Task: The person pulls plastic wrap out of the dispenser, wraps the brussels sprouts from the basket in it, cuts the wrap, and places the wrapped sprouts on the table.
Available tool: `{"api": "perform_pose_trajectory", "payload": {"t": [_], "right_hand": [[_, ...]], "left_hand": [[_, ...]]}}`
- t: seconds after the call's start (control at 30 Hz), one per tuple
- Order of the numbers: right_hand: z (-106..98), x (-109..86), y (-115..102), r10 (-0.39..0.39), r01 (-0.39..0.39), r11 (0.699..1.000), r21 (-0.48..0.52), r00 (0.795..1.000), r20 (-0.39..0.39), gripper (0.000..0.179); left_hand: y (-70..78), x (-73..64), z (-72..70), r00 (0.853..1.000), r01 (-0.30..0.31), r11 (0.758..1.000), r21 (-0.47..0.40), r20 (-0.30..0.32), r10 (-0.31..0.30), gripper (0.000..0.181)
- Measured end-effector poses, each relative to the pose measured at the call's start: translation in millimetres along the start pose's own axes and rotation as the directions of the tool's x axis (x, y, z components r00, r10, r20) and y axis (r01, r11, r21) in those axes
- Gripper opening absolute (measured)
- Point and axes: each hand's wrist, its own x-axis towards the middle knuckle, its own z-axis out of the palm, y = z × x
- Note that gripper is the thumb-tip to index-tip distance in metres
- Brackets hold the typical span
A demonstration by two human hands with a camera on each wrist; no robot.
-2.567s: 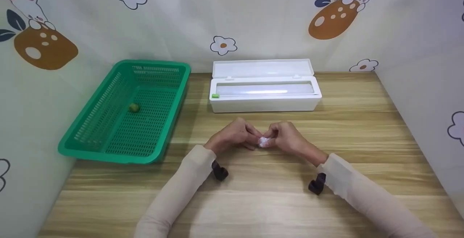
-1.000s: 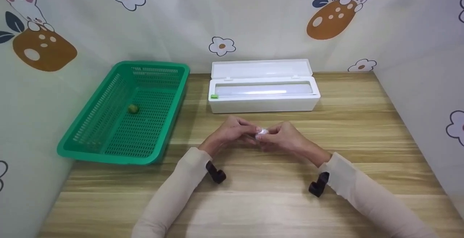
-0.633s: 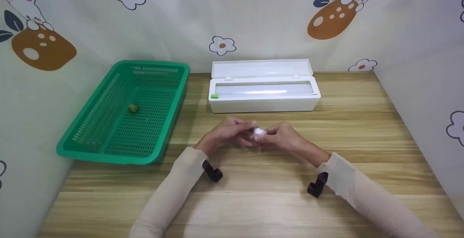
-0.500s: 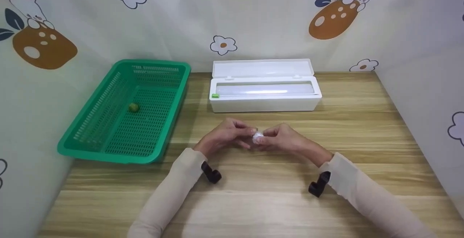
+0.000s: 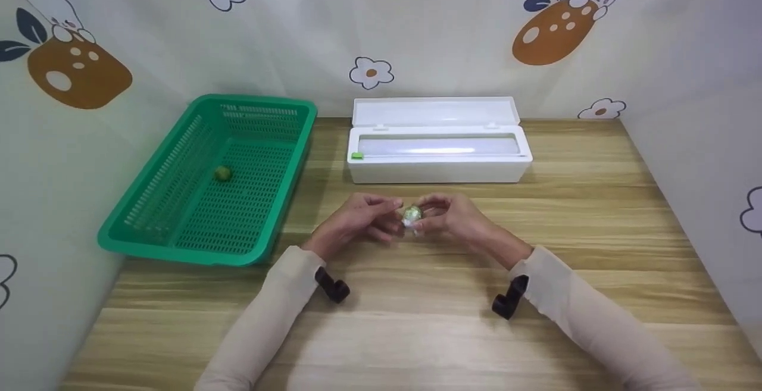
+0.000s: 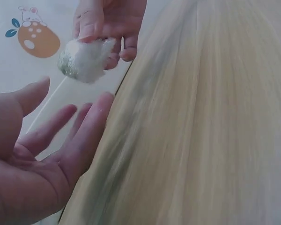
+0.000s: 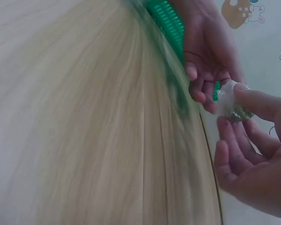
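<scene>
Pale rabbit-print backdrop (image 5: pixel 452 40) surrounding a wood-grain table (image 5: pixel 417 337)

Pale beige long sleeves (image 5: pixel 595 313) each carry a small, curved black attachment (image 5: pixel 510 300) near the cuff (image 5: pixel 539 272).

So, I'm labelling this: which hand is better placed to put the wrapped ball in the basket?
Probably the left hand: it is free and nearer the basket. But the right hand holds the wrapped ball, so a handover would come first.

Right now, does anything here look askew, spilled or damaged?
Nothing is visibly spilled or damaged; only the plastic film, bunched to one side of the small green fruit in the right hand, looks untidy.
</scene>
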Motion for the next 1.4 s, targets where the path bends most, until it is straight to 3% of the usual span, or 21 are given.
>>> {"api": "perform_pose_trajectory", "payload": {"t": [0.13,0.23,0.37,0.63,0.87,1.0,1.17,1.4], "right_hand": [[12,9.9,-5,-0.105,0.105,0.992,-0.070,0.994,0.003,0.045],[18,15.6,-7,-0.189,0.188,0.968,-0.165,0.982,0.009,0.044],[25,19.5,-8,-0.239,0.239,0.950,-0.201,0.971,0.023,0.044],[35,23.3,-9,-0.239,0.242,0.958,-0.154,0.970,0.036,0.044],[48,32.3,-10,-0.183,0.182,0.974,-0.132,0.983,0.005,0.042],[55,40.6,-9,-0.211,0.207,0.962,-0.179,0.978,-0.003,0.040],[63,49.2,-8,-0.221,0.216,0.951,-0.220,0.975,0.002,0.039],[72,60.3,-9,-0.208,0.209,0.945,-0.250,0.978,0.032,0.038]], "left_hand": [[-0.6,-7.1,-10.9,0.999,0.038,0.999,0.002,0.028,-0.038,0.040],[-1.0,-10.0,-16.5,0.999,0.030,0.999,-0.018,0.042,-0.029,0.038],[-2.0,-11.6,-20.0,0.999,0.003,0.999,-0.042,0.041,-0.001,0.032],[-2.1,-16.3,-24.9,0.996,-0.051,0.997,-0.062,-0.081,0.046,0.030],[-5.7,-25.1,-34.4,0.990,-0.085,0.996,-0.040,-0.120,0.079,0.036],[-6.5,-31.3,-38.0,0.967,-0.146,0.986,0.080,-0.198,0.159,0.039],[-6.9,-36.3,-41.0,0.924,-0.193,0.938,0.287,-0.268,0.272,0.030],[-10.2,-37.1,-45.4,0.893,-0.179,0.911,0.372,-0.327,0.309,0.025]]}}
